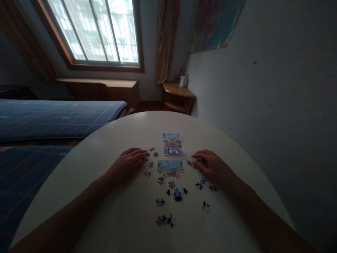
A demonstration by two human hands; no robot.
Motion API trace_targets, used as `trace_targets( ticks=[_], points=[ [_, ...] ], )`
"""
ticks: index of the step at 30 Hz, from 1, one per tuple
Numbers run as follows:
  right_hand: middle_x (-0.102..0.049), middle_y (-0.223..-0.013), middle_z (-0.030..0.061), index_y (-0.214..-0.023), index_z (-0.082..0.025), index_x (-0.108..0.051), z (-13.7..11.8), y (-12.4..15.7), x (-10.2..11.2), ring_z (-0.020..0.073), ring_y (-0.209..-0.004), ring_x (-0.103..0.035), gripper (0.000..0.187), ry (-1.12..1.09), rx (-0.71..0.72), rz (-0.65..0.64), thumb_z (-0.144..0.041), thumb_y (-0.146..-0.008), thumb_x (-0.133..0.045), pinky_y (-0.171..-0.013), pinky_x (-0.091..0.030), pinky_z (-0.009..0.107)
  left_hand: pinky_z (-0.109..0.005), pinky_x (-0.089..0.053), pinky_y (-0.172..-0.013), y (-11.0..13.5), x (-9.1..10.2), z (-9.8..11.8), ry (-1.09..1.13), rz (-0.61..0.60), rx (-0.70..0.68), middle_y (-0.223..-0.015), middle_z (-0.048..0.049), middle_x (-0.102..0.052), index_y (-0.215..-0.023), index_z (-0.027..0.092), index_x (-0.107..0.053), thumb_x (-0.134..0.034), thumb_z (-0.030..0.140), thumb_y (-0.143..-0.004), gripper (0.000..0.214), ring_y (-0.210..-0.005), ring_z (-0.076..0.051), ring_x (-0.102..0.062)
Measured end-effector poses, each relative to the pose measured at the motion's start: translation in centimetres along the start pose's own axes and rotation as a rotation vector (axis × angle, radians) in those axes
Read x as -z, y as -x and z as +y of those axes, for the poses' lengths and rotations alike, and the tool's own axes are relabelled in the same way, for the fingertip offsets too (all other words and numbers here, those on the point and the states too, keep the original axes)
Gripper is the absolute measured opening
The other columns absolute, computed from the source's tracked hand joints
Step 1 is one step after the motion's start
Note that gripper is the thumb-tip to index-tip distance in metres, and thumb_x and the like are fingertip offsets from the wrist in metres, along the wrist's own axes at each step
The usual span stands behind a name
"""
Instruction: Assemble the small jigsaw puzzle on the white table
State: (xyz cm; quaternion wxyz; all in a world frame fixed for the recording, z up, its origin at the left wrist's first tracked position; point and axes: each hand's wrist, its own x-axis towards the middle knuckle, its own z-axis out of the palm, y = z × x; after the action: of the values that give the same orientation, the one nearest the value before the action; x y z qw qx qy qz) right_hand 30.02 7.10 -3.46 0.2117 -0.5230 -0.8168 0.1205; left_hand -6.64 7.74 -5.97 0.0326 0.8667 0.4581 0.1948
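My left hand lies on the left side of the table, fingers stretched out over a few jigsaw pieces, partly hiding them. On the right, my right hand rests with thumb and fingers apart, beside and partly over a small group of pieces. Between the hands sits a joined strip of puzzle with blue lettering across its top. Behind it lies a creased picture sheet with a cartoon dog. Nearer me is a small joined section with blue and black parts.
Loose jigsaw pieces are scattered about: one cluster near the front, one piece above it, others to the right. The round white table stands between a plaid-covered bed and a wall.
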Motion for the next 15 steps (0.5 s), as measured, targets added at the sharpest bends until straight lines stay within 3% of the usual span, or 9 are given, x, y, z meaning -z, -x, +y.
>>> trace_targets(
  ticks=[9, 15],
  points=[
    [-0.067, -0.114, 0.0082, -0.105, -0.025, -0.069, 0.1, 0.0, -0.2, 0.0259, -0.108, -0.060, 0.018, -0.007, 0.025, -0.005, -0.029, -0.089, -0.062, -0.097, -0.048, 0.046, -0.047, -0.046, -0.102, -0.8, 0.0, 0.8, 0.025, 0.044, 0.008, -0.122, -0.0035, -0.069, -0.114, 0.024, -0.069, -0.043, 0.029, -0.100, 0.030, -0.114, -0.023, -0.059],
    [-0.066, -0.114, 0.0080, -0.106, -0.025, -0.070, 0.4, 0.1, -0.4, 0.0254, -0.109, -0.060, 0.020, -0.007, 0.047, -0.007, -0.032, -0.089, -0.062, -0.097, -0.048, 0.044, -0.049, -0.039, -0.110, -0.9, -0.5, 1.2, -0.003, 0.023, -0.001, -0.143, -0.0037, -0.055, -0.139, 0.024, -0.051, -0.042, 0.032, -0.100, 0.041, -0.131, -0.024, -0.047]
  ],
)
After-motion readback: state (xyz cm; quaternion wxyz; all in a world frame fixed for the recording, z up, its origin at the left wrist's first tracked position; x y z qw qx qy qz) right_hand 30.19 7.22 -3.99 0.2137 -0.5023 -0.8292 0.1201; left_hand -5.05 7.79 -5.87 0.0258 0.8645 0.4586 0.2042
